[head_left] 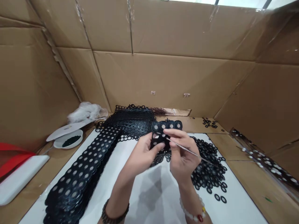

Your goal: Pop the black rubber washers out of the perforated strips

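Observation:
My left hand [142, 155] is closed around a small black piece of joined rings with pale round centres [171, 125], holding it up over the white board. Between the fingertips of my right hand [183, 157] is a thin pointed metal tool [189, 151]. Its tip is against or very near the piece; I cannot tell whether it is a needle or tweezers. My fingers hide part of the piece. Beyond and beside my right hand lies a heap of loose black rings [207, 168].
Stacked black strips with pale dots [77, 174] run along the left. Black ring mesh [133, 121] lies at the back. A white bowl of small dark bits [68, 139], a white plastic bag [86, 112] and cardboard walls [168, 74] surround the white board [240, 199].

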`<action>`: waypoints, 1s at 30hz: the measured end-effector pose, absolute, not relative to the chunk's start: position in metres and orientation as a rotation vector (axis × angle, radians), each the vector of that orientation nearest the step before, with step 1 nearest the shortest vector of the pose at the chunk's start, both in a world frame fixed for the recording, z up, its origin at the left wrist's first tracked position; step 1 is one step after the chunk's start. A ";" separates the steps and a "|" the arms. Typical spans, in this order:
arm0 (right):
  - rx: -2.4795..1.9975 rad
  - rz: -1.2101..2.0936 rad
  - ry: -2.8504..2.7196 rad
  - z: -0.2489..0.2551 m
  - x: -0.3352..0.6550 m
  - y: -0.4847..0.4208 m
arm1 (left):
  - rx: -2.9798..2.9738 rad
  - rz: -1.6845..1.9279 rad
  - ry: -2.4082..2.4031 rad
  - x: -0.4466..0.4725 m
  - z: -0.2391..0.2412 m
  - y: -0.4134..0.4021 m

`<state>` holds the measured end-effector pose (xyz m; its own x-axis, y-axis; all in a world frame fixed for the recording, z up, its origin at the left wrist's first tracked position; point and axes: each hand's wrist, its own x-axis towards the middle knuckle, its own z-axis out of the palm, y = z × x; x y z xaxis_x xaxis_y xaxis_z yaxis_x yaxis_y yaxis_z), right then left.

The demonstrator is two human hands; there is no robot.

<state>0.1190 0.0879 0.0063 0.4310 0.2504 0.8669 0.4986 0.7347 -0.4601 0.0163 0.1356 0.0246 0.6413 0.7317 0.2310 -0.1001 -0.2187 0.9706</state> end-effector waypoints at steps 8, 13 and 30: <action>-0.843 -0.215 -1.353 0.008 0.129 0.083 | 1.371 0.894 0.468 0.007 0.035 0.137; -0.889 -0.298 -1.403 0.007 0.126 0.083 | 1.346 0.897 0.448 0.008 0.035 0.137; -1.008 -0.242 -1.500 -0.004 0.127 0.088 | 1.732 0.781 0.546 -0.001 0.024 0.133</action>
<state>0.1266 0.0877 -0.0038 0.1324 0.4402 0.8881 0.6968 0.5959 -0.3992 -0.0008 0.1331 0.0243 0.6758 0.7006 0.2291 -0.0255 -0.2885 0.9572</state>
